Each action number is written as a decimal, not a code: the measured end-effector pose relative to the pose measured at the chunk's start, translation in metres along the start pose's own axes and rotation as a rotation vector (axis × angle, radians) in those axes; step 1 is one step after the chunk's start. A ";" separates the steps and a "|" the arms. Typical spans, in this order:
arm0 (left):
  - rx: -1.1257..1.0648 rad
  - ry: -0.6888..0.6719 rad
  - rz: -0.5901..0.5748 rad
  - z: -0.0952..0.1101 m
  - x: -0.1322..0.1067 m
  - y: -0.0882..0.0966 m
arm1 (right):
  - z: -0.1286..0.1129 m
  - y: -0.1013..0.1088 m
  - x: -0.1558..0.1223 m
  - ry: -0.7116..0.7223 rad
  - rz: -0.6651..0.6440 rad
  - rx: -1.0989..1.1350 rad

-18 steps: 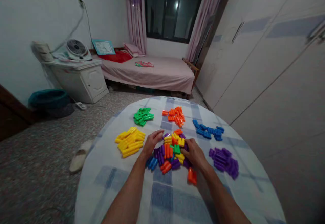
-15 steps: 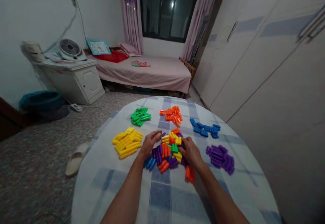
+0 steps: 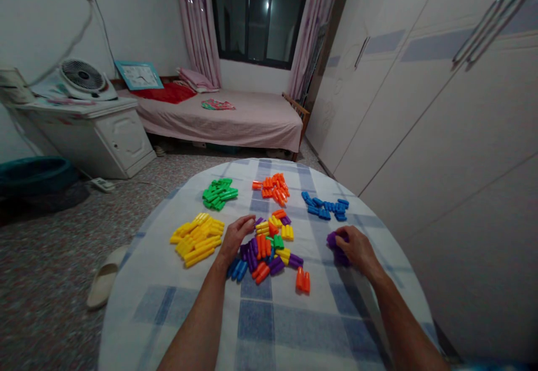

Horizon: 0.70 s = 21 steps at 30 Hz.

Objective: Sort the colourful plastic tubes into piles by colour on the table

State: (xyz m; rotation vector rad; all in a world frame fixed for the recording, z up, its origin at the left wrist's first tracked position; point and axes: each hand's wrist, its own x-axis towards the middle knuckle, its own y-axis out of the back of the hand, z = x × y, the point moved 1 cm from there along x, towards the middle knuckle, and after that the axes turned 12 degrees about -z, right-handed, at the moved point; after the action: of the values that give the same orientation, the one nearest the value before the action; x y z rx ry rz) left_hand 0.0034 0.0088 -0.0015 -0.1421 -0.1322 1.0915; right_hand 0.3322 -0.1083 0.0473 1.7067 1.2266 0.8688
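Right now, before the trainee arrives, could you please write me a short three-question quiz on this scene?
1. True or false: the right hand is on the purple plastic pieces, away from the mixed pile.
2. Which sorted group lies nearest the left hand? A) the yellow pieces B) the blue pieces C) the green pieces
3. What colour is the small group of pieces lying apart, just beyond the lower right edge of the mixed pile?

Key: 1 true; 2 A; 3 orange.
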 end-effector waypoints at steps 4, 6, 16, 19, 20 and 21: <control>-0.002 -0.002 -0.001 0.000 0.000 0.000 | 0.032 0.011 0.001 -0.060 -0.021 -0.067; 0.004 0.002 0.003 0.000 0.001 0.000 | 0.041 0.006 0.002 -0.044 -0.013 -0.107; -0.004 -0.004 0.020 0.002 0.001 -0.002 | 0.028 -0.016 0.001 -0.056 0.215 -0.273; -0.009 -0.007 0.052 0.001 0.002 -0.001 | -0.004 -0.022 0.014 0.114 0.195 -0.196; -0.011 -0.007 0.066 0.001 0.002 -0.001 | -0.017 -0.029 0.021 0.201 0.143 -0.145; -0.010 -0.007 0.076 0.001 0.002 0.000 | -0.030 -0.036 0.027 0.260 0.086 -0.091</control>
State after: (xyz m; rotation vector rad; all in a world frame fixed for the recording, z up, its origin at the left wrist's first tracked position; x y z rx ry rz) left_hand 0.0044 0.0105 0.0001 -0.1535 -0.1400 1.1676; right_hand 0.2998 -0.0693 0.0278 1.6199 1.2681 1.2099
